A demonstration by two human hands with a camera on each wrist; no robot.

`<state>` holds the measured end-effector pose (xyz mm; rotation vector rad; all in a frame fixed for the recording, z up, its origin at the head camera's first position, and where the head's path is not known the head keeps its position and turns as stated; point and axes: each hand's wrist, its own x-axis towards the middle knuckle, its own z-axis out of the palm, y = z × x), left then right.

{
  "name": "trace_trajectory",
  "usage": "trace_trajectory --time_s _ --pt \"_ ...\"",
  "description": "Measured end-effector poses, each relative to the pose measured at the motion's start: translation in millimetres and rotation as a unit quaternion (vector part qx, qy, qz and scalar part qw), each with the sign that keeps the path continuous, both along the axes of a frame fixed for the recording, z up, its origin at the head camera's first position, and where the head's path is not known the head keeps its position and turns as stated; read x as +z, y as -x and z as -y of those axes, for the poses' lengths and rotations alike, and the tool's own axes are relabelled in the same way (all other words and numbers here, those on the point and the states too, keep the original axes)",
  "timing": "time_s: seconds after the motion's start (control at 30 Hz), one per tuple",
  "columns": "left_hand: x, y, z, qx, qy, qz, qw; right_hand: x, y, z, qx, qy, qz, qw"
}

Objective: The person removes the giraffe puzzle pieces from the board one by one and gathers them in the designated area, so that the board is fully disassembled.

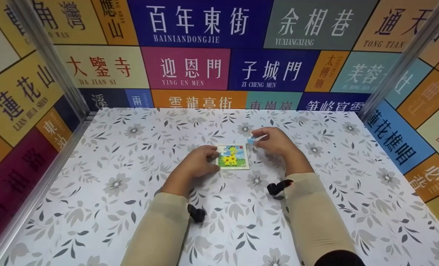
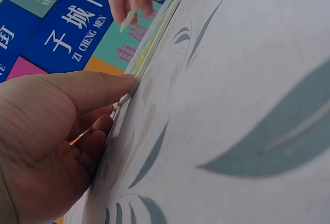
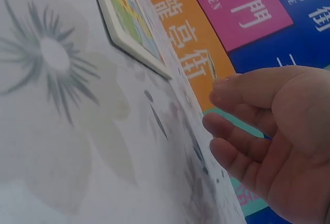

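Observation:
A small square jigsaw puzzle (image 1: 238, 162) with a yellow giraffe on a green and blue scene lies on the table, a pale patch showing at its upper left. My left hand (image 1: 199, 161) grips its left side. In the left wrist view the thumb (image 2: 111, 87) presses on the board's edge, with the other fingers curled beyond it. Past the board's upper right corner, my right hand (image 1: 275, 142) pinches a small light-blue puzzle piece (image 1: 251, 140) between thumb and fingertips. In the right wrist view that piece (image 3: 211, 65) shows only as a thin edge above the thumb.
A white cloth with grey flowers and leaves covers the table (image 1: 94, 214). Behind it stands a wall (image 1: 190, 68) of coloured panels with Chinese lettering, and metal posts (image 1: 62, 70) rise at the corners. Dark wrist devices (image 1: 196, 213) sit on both tan sleeves.

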<state>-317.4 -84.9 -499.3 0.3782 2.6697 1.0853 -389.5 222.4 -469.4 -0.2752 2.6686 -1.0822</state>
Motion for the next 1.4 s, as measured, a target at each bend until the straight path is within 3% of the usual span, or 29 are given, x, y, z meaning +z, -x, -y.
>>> trace_trajectory --time_s 0.47,0.7,0.97,1.4 --pt "-1.0 1.2 1 -0.002 -0.001 0.002 1.0000 -17.1 1.5 -17 -0.016 0.013 -0.003 1.000" --pt "-0.1 3.5 1 -0.003 0.004 0.013 0.9999 -20.4 4.9 -16 -0.051 0.010 0.010 0.999" --pt "0.2 2.4 1 -0.005 -0.003 0.010 0.9999 -24.6 5.7 -15 -0.044 0.004 -0.001 0.999" --pt "3.0 1.0 2 0.010 -0.003 0.025 0.9996 -8.0 -1.6 6 -0.041 0.010 0.011 0.999"
